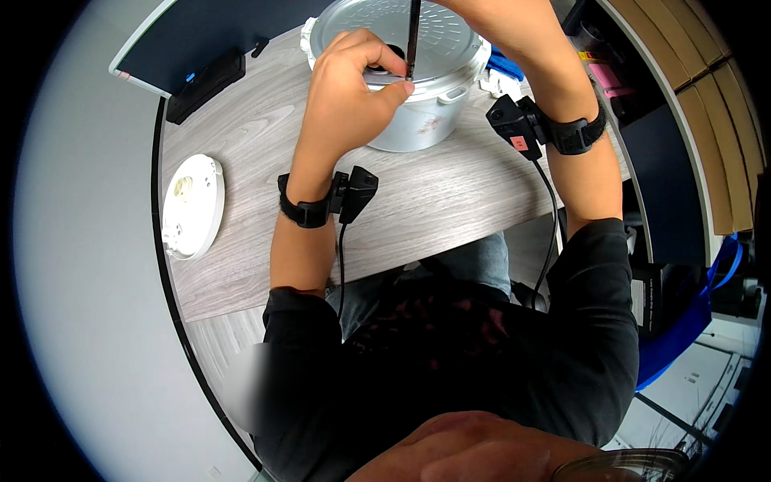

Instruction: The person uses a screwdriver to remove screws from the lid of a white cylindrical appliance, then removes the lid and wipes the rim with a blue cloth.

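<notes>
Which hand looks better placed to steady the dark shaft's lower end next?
Likely the left hand: its fingers are at the lower end of the dark shaft, by the lidded pot. The right forearm runs off the top edge, fingers unseen.

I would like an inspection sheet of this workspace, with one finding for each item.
Surface: grey wood-grain table.
Job's things: silver pot; dark rod, lower end at the pot's upper rim.
Clutter: white round part at left; black case farther back; blue item right of pot.
Grips: left grip at the rod's lower end, closure unclear; right grip outside the picture.
Cables: one black cable from each wrist device.
Surroundings: brown boxes and blue bag, right side.
</notes>
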Action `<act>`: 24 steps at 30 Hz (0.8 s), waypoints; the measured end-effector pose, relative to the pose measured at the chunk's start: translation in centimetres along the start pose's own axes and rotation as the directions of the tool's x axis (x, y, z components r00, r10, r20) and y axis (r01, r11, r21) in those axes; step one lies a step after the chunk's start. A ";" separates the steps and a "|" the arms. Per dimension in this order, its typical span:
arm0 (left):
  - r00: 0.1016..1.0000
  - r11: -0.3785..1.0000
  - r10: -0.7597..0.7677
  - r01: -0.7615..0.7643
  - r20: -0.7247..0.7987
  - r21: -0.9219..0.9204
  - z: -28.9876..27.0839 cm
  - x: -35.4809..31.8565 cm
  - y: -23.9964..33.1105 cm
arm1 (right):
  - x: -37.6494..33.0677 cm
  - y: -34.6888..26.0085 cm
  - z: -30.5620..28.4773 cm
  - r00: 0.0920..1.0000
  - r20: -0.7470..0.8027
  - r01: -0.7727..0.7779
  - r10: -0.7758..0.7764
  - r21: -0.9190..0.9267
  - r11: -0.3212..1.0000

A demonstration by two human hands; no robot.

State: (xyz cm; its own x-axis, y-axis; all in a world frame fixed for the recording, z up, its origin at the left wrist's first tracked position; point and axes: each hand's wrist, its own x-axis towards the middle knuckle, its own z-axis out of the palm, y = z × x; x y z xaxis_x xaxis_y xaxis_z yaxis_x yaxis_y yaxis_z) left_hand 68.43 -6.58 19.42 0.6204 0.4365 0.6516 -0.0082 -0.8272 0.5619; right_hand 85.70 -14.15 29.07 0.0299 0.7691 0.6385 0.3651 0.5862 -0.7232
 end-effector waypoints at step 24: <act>0.999 0.987 0.046 -0.049 0.024 0.154 0.1 -1.1 -0.1 | -0.5 -0.4 0.4 0.999 0.050 0.003 -0.017 0.270 0.963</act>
State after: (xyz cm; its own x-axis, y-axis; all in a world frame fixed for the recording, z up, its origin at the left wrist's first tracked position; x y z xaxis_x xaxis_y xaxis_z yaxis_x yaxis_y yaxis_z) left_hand 67.83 -7.05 18.63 0.6381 0.3896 0.6641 0.0826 -0.8922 0.4441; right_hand 85.13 -14.72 28.94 -0.0226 0.7704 0.6372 0.1000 0.6359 -0.7653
